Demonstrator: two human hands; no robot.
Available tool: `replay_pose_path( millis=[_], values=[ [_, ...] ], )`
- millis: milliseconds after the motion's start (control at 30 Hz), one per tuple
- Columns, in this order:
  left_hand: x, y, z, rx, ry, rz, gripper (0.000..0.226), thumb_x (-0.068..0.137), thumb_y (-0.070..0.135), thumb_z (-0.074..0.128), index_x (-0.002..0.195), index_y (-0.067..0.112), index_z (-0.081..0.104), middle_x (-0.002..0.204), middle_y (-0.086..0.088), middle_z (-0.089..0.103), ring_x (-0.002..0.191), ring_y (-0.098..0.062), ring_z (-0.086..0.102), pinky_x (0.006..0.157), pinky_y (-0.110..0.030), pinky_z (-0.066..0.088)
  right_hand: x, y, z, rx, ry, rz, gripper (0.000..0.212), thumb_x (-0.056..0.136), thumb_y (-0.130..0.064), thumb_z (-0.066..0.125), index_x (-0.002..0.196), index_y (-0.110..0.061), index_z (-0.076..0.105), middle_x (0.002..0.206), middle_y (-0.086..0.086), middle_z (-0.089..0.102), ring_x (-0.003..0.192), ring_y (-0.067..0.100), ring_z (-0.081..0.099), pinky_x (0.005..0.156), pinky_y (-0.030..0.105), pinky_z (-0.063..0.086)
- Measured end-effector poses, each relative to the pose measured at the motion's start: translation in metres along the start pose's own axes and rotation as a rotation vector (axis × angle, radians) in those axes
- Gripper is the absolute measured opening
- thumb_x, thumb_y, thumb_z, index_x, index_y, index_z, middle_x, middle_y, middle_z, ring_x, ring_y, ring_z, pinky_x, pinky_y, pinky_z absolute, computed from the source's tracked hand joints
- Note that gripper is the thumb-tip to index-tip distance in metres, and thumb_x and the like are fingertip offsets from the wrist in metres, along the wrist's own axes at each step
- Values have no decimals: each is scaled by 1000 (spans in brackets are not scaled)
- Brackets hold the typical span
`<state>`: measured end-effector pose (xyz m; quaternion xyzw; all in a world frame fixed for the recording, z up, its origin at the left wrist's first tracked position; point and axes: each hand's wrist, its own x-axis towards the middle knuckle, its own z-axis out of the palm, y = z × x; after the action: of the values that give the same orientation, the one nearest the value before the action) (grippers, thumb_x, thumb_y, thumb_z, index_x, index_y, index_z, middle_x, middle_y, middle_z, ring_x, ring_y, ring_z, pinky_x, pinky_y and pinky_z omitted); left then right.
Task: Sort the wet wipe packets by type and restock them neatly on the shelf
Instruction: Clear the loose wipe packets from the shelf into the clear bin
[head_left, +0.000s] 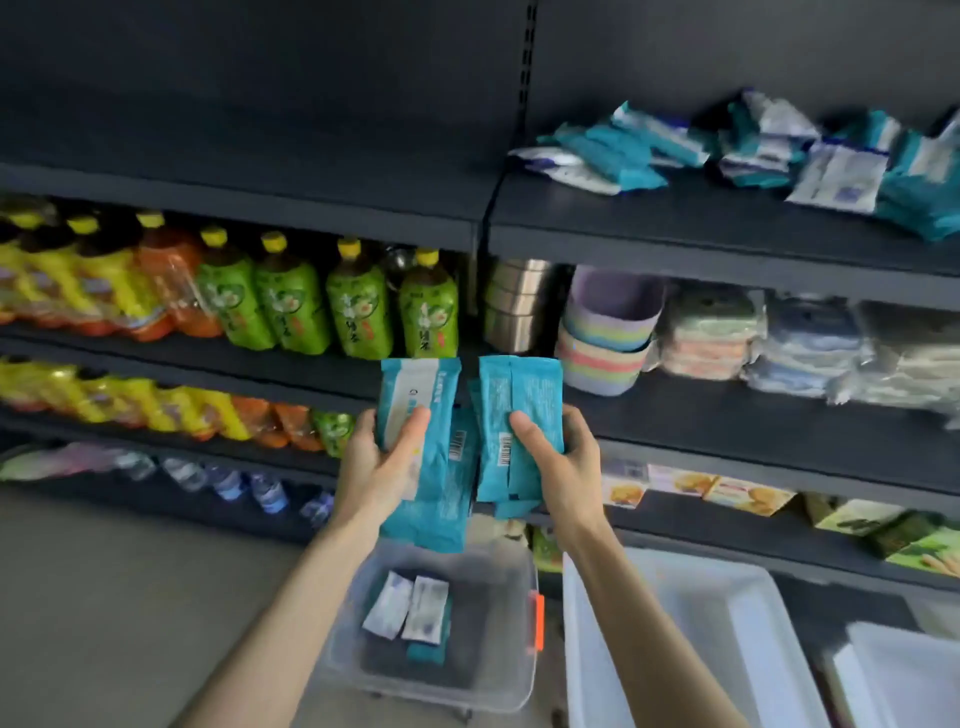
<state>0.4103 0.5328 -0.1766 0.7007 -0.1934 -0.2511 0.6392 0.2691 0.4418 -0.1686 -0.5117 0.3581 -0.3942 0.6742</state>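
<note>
Left hand (382, 462) and right hand (563, 457) each grip a loose fan of teal packets (519, 410) — thumbs pin only the top ones, so lower packets may slip into the bin (483, 691) below both hands

Top shelf (675, 223), right side: wipe packets (753, 150) in a loose heap. Shelf below: bottles (291, 306) left, bowls (608, 332) right. Floor (130, 597): bin (493, 691) containing spare packets (410, 605), tub (691, 623) beside it, right.

Bare forearms (291, 613), left hand (379, 462), right hand (563, 457)
</note>
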Motion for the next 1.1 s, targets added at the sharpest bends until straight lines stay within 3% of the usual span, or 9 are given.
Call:
replay_pose_path(
  millis=[100,167,333,567,633,767,967,1033,1100],
  values=[
    [15,-54,-51,-18,-29,-211,21,81,39,72,95,25,65,85,4,72,76,-14,67,69,-31,53,-11,62,32,-47,21,109,15,87,-15,67,100,-11,61,87,-1,70,73,12,68,60,28,55],
    [24,-86,-74,-15,-48,-337,27,75,37,77,94,20,68,89,-2,73,81,-22,69,73,-37,55,-12,100,43,-111,40,187,18,88,-18,67,103,-10,61,90,1,70,76,15,68,60,27,55],
    [65,-164,-94,59,-127,-523,9,82,11,71,91,11,67,79,-3,71,66,-15,65,49,-19,48,11,198,56,-252,56,364,17,88,-19,66,101,-15,56,98,8,67,83,20,67,66,30,57],
    [130,-325,-86,239,-211,-759,11,90,15,61,100,12,60,93,-9,68,75,-21,63,59,-24,51,55,365,50,-542,91,569,22,89,-20,65,103,-14,49,90,-2,60,77,13,59,66,28,51],
    [141,-372,-81,310,-246,-768,19,92,20,59,107,9,56,96,-7,65,82,-22,62,65,-30,51,62,413,47,-624,109,609,23,89,-23,64,102,-17,45,87,-4,58,75,15,57,66,32,49],
    [155,-460,-74,470,-295,-714,21,93,28,57,106,12,49,87,2,55,73,-11,52,56,-23,37,69,498,39,-740,154,663,31,91,-30,62,107,-14,40,87,-1,55,81,27,58,73,43,51],
    [176,-570,-59,563,-340,-725,20,95,29,53,111,19,46,100,-1,60,76,-11,57,57,-23,42,85,606,23,-808,177,693,30,95,-31,54,117,-17,40,95,0,58,88,31,60,76,45,51],
    [177,-595,-56,668,-372,-672,21,97,29,49,112,15,46,106,-6,61,79,-18,60,69,-30,48,85,629,20,-839,171,704,31,95,-32,51,122,-19,41,107,3,60,94,31,60,81,46,51],
    [177,-611,-55,858,-382,-579,25,96,30,47,112,10,48,113,-10,58,100,-30,56,88,-40,44,84,642,18,-890,168,702,37,95,-33,50,128,-17,42,122,6,51,101,29,56,87,44,49]
  ],
)
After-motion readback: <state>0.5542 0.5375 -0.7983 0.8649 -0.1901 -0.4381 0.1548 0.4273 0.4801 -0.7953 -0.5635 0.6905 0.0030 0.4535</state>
